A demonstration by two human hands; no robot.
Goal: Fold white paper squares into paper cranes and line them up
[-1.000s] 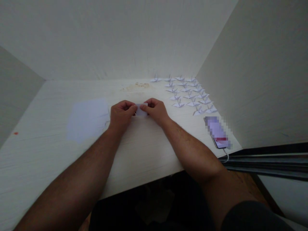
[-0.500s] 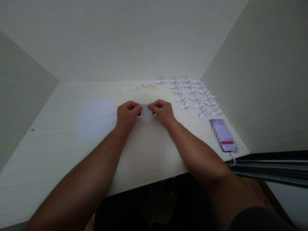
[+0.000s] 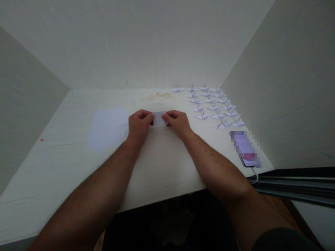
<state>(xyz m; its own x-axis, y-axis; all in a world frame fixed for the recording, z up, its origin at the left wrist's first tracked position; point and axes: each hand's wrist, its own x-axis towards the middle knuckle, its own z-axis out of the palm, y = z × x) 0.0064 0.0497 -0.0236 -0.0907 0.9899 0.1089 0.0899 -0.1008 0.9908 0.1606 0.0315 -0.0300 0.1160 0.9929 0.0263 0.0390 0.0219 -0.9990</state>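
A small piece of white paper is stretched between my two hands, just above or on the middle of the table. My left hand pinches its left edge between thumb and fingers. At the opposite edge, my right hand pinches the paper the same way. Both sets of fingertips partly cover its sides. Whether it is folded, I cannot tell. Left of my left hand lies a white sheet or stack of paper, flat on the table.
Several folded paper cranes stand in rows at the back right of the white table. A phone with a cable lies near the right edge. Walls enclose the back and sides. A brownish stain marks the far tabletop.
The view has shifted slightly, so the table and cranes sit a little further right. My right thumb looks slightly changed on the paper; both hands keep holding it.
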